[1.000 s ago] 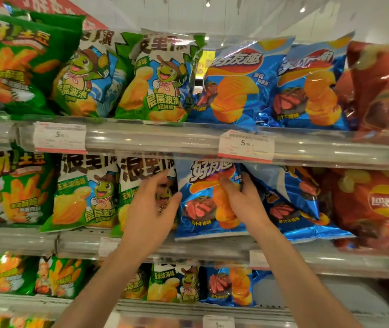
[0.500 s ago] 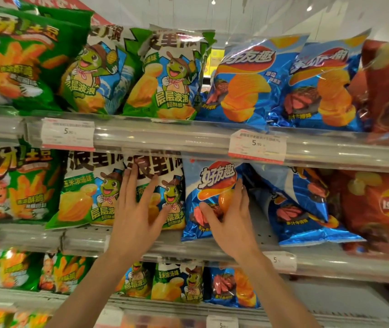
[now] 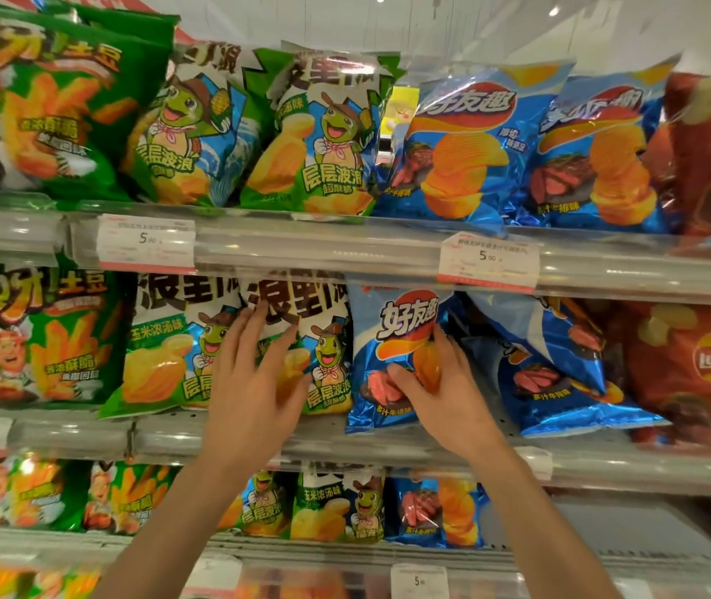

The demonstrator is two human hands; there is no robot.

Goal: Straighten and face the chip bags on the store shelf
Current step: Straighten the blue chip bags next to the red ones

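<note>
On the middle shelf (image 3: 345, 443) a blue steak-flavour chip bag (image 3: 384, 339) stands upright and faces front. My right hand (image 3: 440, 386) lies on its lower right part, thumb and fingers curled round the bag's edge. My left hand (image 3: 254, 382) rests flat with spread fingers on the green-and-white turtle chip bag (image 3: 327, 339) beside it. To the right, two more blue bags (image 3: 561, 373) lie slumped and tilted against each other.
Green potato-stick bags (image 3: 42, 339) fill the left of the shelf, red bags (image 3: 699, 365) the right. The upper shelf (image 3: 323, 244) carries price tags and similar green, blue and red bags. A lower shelf (image 3: 345, 551) holds smaller bags.
My right hand has set the blue bag upright and slid down it. My left hand moved from between the bags onto the turtle bag, fingers spread. The view has shifted up a little.
</note>
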